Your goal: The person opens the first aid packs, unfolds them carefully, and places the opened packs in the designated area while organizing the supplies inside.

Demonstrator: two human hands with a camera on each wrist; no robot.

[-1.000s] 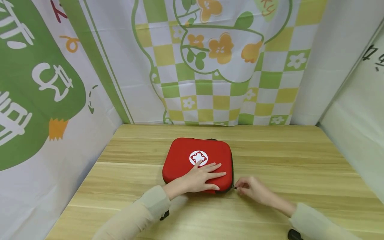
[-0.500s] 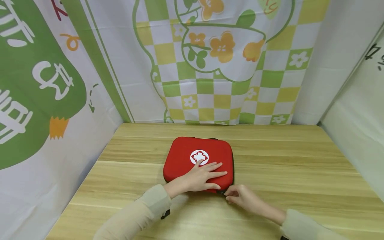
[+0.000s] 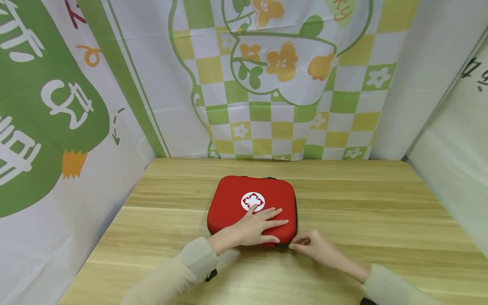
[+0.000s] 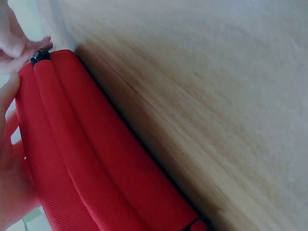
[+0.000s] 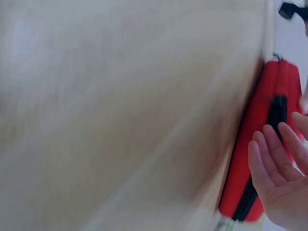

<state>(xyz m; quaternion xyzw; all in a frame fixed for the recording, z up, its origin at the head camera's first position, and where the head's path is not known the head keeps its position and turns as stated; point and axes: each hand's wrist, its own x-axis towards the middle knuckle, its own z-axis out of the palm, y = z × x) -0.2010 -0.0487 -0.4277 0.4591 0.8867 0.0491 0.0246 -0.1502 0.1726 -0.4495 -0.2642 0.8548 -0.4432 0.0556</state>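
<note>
A red zip-up first aid case (image 3: 232, 190) with a white cross emblem (image 3: 253, 202) lies on the wooden table. My left hand (image 3: 255, 226) rests flat across its lid, fingers spread. At the case's near right corner, my right hand (image 3: 314, 248) has thumb and index finger brought together, pinching at the zipper pull, which the fingertips hide. The right wrist view shows the black zipper (image 5: 276, 113) running along the red side, with the right fingers right beside it. In the left wrist view, the right fingertips are at the black zipper end (image 4: 41, 55).
The light wood tabletop (image 3: 366, 199) extends around the case. A printed cloth (image 3: 282, 123) with green and yellow checks hangs behind its far edge, and white cloths flank both sides. Black straps show near both cuffs.
My right hand has moved left from beside the case to its near right corner, then slightly back right, with the zipper pull. The left hand and case have stayed put.
</note>
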